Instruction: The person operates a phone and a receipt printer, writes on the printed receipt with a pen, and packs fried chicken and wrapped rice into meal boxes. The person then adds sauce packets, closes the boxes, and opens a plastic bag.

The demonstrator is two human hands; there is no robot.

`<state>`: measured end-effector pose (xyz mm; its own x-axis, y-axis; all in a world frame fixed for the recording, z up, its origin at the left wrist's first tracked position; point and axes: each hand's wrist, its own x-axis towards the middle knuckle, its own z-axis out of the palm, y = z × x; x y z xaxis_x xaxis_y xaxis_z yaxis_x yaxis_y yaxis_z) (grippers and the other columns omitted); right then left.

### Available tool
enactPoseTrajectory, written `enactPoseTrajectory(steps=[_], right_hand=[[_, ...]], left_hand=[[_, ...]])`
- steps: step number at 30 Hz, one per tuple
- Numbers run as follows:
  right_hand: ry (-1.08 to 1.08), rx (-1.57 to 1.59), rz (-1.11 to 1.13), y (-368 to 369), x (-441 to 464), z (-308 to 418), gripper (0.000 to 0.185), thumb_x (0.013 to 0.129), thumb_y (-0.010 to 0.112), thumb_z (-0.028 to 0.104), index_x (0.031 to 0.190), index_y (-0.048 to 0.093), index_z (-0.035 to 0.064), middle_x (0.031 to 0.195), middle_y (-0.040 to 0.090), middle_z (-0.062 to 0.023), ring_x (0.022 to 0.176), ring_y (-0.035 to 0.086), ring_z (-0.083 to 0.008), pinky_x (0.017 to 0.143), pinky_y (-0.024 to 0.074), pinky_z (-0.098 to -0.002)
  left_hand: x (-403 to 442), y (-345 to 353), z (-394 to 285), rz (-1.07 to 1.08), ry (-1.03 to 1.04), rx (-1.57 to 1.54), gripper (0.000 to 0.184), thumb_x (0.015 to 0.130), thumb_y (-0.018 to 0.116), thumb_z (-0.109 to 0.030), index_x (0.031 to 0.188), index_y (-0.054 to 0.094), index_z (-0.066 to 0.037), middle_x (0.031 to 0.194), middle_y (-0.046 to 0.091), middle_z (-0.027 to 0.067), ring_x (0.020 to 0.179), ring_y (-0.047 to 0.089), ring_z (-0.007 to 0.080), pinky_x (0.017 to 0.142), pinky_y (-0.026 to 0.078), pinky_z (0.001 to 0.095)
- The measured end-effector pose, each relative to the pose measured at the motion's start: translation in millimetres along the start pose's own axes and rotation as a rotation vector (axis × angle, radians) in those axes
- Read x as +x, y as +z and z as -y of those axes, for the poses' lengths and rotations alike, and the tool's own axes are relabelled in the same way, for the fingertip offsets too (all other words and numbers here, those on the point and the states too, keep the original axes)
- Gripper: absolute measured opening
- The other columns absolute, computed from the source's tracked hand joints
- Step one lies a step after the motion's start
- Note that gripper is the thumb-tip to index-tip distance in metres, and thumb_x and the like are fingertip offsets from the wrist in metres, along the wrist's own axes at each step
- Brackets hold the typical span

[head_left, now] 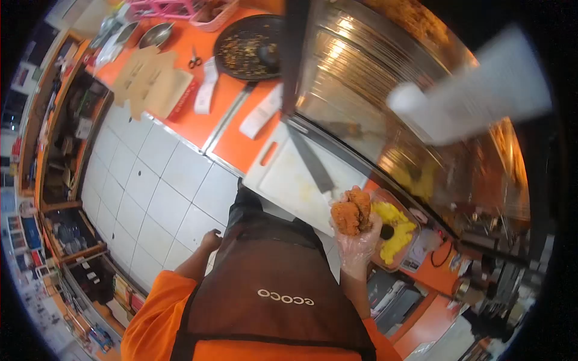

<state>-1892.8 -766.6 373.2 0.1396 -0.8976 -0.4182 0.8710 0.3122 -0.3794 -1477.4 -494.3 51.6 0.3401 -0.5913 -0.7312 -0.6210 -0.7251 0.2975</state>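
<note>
My right hand, in a clear plastic glove, grips pieces of fried chicken with a craggy orange-brown crust. It is raised over the right end of a white cutting board. On that board lies a knife, its blade slanting towards the chicken. My left hand, bare, hangs beside my apron over the floor; its fingers are small in view, loosely bent, with nothing seen in them. Just right of the gloved hand, a tray holds yellow food and a dark round item.
A glass display case with metal racks rises beyond the board. A blurred white object juts in at upper right. On the orange counter lie a black pan with crumbs, scissors, paper strips and flat cardboard boxes.
</note>
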Motion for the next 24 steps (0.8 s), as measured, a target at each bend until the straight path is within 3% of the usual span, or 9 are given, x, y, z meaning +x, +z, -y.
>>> enactPoseTrajectory(steps=[1,2,5,9,13,17,20,24], right_hand=[[0.039,-0.069,-0.007,30,7,-16,0.063,0.087,0.060,0.037,0.138,0.054,0.0008,0.118,0.058,-0.0175,0.108,0.059,-0.0328,0.092,0.0546,-0.0432],[0.129,-0.069,0.160,33,25,-30,0.065,0.087,0.061,0.038,0.139,0.053,0.0012,0.118,0.057,-0.0177,0.108,0.059,-0.0317,0.094,0.0537,-0.0456],[0.160,-0.093,0.051,99,60,-97,0.066,0.086,0.061,0.040,0.140,0.052,0.0016,0.121,0.058,-0.0182,0.111,0.060,-0.0330,0.093,0.0544,-0.0467],[0.282,-0.140,0.106,152,126,-196,0.067,0.087,0.060,0.040,0.140,0.052,0.0012,0.123,0.060,-0.0186,0.114,0.061,-0.0340,0.095,0.0543,-0.0474],[0.420,-0.218,0.133,210,172,-277,0.066,0.086,0.059,0.039,0.140,0.053,0.0014,0.127,0.061,-0.0189,0.117,0.062,-0.0353,0.091,0.0559,-0.0485],[0.531,-0.186,0.255,249,217,-346,0.058,0.087,0.057,0.029,0.141,0.051,0.0068,0.123,0.062,-0.0198,0.112,0.065,-0.0364,0.074,0.0623,-0.0532],[0.626,-0.133,0.287,269,226,-379,0.056,0.087,0.057,0.028,0.139,0.052,0.0084,0.124,0.061,-0.0172,0.110,0.065,-0.0356,0.075,0.0623,-0.0536],[0.624,-0.197,0.355,257,233,-408,0.055,0.086,0.059,0.026,0.138,0.053,0.0085,0.124,0.057,-0.0111,0.112,0.064,-0.0319,0.081,0.0620,-0.0484]], left_hand=[[7,-14,5,-0.058,0.004,-0.047,0.039,0.085,0.070,-0.024,0.120,0.069,-0.007,0.100,0.074,0.0226,0.097,0.071,0.0384,0.087,0.056,0.0464],[18,-30,9,-0.116,0.011,-0.093,0.040,0.085,0.070,-0.024,0.120,0.068,-0.005,0.100,0.074,0.0224,0.097,0.071,0.0387,0.087,0.055,0.0465],[59,-87,18,-0.439,0.028,-0.260,0.039,0.086,0.069,-0.019,0.122,0.065,-0.004,0.101,0.072,0.0210,0.097,0.069,0.0368,0.088,0.054,0.0457],[112,-196,8,-0.811,0.188,-0.488,0.038,0.093,0.066,-0.011,0.130,0.061,-0.003,0.104,0.067,0.0139,0.095,0.065,0.0259,0.083,0.053,0.0393],[104,-326,-52,-0.855,0.141,-0.856,0.046,0.094,0.068,-0.012,0.137,0.055,-0.003,0.122,0.060,0.0095,0.108,0.059,0.0228,0.090,0.050,0.0378],[125,-399,-76,-1.013,0.418,-0.806,0.068,0.088,0.076,-0.014,0.147,0.043,-0.004,0.140,0.047,0.0126,0.125,0.049,0.0254,0.097,0.047,0.0395],[143,-433,-83,-0.994,0.516,-0.764,0.094,0.079,0.085,-0.021,0.153,0.031,-0.005,0.151,0.035,0.0144,0.135,0.040,0.0294,0.102,0.044,0.0422],[164,-445,-71,-0.929,0.614,-0.677,0.100,0.073,0.088,-0.026,0.153,0.031,-0.006,0.152,0.034,0.0143,0.138,0.037,0.0297,0.104,0.043,0.0430]])
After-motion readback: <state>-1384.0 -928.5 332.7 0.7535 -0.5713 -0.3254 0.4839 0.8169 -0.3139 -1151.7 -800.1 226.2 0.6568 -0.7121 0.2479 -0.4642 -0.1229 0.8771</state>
